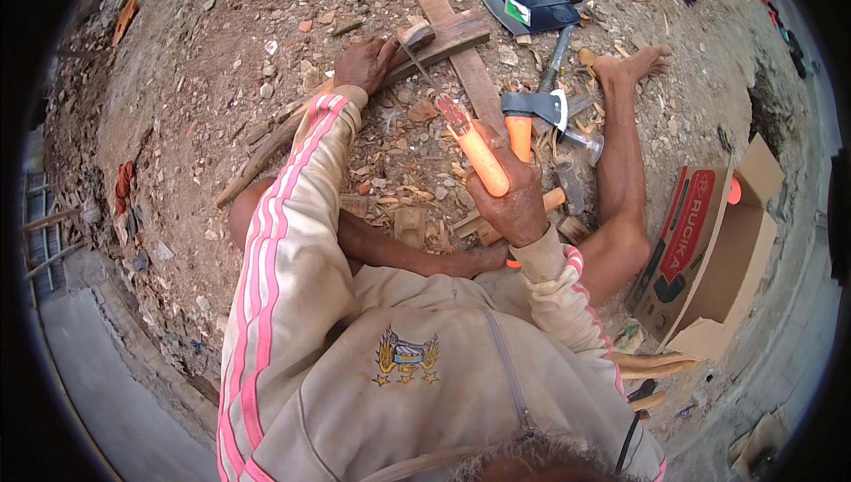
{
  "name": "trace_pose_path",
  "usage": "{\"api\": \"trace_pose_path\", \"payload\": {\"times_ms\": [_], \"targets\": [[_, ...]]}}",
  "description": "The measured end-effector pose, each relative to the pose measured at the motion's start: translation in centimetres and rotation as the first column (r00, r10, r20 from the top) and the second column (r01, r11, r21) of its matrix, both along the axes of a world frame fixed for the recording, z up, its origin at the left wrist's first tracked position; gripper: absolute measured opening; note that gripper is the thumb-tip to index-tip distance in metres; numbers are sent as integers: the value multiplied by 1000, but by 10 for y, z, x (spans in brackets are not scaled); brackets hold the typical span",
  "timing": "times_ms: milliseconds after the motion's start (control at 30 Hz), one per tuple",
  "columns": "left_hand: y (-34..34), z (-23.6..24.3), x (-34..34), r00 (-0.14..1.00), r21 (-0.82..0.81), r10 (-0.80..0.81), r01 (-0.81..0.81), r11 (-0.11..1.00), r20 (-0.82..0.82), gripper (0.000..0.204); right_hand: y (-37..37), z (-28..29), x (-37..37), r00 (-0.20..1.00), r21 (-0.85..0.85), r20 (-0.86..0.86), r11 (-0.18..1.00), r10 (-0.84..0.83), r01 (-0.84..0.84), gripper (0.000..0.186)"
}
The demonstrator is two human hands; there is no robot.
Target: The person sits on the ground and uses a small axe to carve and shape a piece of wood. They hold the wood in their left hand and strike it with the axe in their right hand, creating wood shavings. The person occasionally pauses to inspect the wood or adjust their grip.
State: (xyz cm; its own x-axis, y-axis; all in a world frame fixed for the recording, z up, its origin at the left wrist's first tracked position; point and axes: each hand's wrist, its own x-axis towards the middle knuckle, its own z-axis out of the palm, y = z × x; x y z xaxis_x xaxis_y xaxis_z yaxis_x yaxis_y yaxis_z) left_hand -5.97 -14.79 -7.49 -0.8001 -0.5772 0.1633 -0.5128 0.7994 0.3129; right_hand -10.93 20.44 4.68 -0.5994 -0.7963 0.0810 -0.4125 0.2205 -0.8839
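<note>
My left hand (362, 65) is closed on a long piece of wood (456, 39), which slants from the lower left and lies across a plank (470, 78). A small wooden block (417, 36) sits beside my left fingers. In my right hand (514, 203) is an orange-handled tool (483, 163), its thin blade seen nearly edge-on and reaching up to the wood. What kind of blade it has I cannot tell. A hatchet (536, 108) with a dark head and orange handle lies just beyond my right hand, its lower handle hidden.
Wood chips and stones cover the ground between my bare legs. A hammer (569, 188) lies right of my right hand. Beyond the hatchet is a dark flat sheet (536, 7). An open cardboard box (718, 260) stands at the right, near a concrete edge.
</note>
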Motion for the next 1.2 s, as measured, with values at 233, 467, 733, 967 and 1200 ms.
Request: {"api": "trace_pose_path", "payload": {"times_ms": [233, 467, 733, 967, 1200], "targets": [[7, 8, 4, 1000, -16, 9, -9, 1000, -12, 45, 53, 13, 30, 993, -59, -92, 996, 68, -73, 65], [2, 1, 6, 999, 8, 39, -40, 999, 36, 44, 7, 14, 33, 999, 80, -30, 997, -19, 21, 60], [6, 5, 8, 998, 16, -21, 20, 1000, 53, 45, -16, 22, 35, 998, 105, 32, 993, -52, 48, 59], [-4, 8, 14, 975, -94, -146, 163, 982, 166, 57, -29, 18, 38, 992, 30, 121, 999, -46, 43, 60], [-6, -6, 14, 974, -55, -110, 123, 991, 200, 61, 39, 41, 59, 995, -12, -102, 1000, 18, -19, 60]]}}
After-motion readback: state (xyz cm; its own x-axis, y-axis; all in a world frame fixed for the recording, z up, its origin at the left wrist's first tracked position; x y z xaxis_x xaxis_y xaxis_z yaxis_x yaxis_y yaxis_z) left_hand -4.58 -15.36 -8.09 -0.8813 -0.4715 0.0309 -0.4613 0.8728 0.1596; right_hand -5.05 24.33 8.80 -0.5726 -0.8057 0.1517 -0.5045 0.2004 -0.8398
